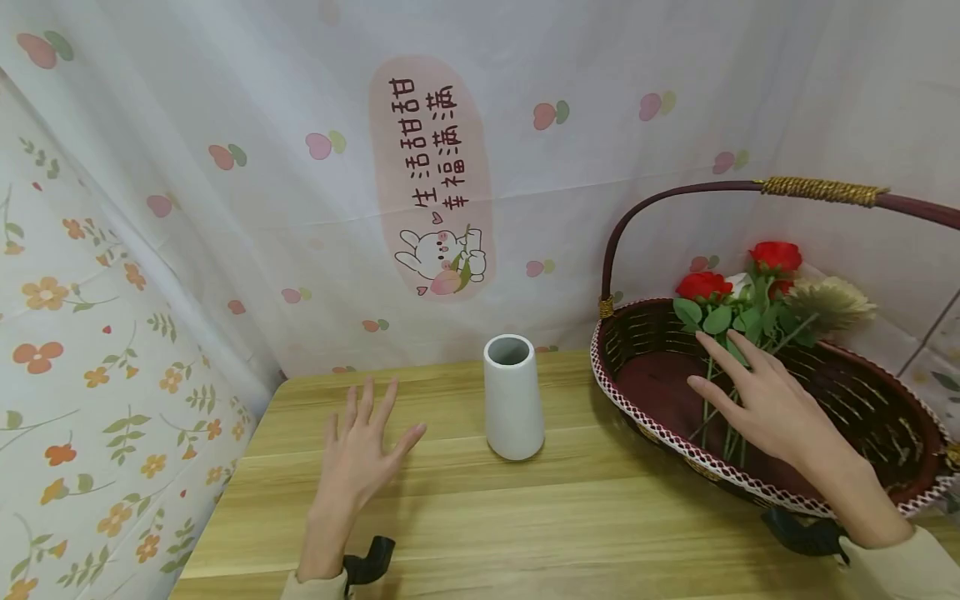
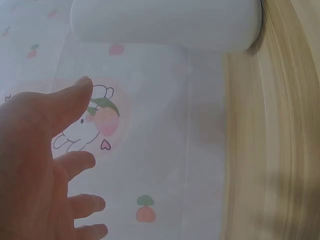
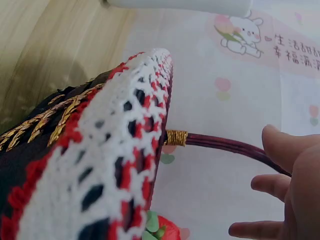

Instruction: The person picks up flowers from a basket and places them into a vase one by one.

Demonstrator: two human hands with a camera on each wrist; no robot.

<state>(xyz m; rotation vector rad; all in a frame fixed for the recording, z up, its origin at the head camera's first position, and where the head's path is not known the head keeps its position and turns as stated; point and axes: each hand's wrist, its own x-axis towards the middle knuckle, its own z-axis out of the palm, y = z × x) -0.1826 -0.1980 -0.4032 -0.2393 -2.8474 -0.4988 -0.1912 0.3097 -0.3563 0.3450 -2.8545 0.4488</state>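
White vase (image 1: 514,408), dark brown basket (image 1: 648,383), red flowers (image 1: 703,286), orange-flowered white cloth (image 1: 97,417)

A white curtain (image 1: 600,50) printed with small fruits hangs behind the wood-grain worktop (image 1: 442,517); orange-flowered cloth (image 1: 97,400) drapes the left side.

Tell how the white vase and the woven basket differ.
The white vase is narrow and plain; the woven basket is wide and dark with red-and-white trim. No stems show in the vase's mouth, while the basket holds flowers. The basket has an arched handle; the vase has none. Both stand on the wooden table.
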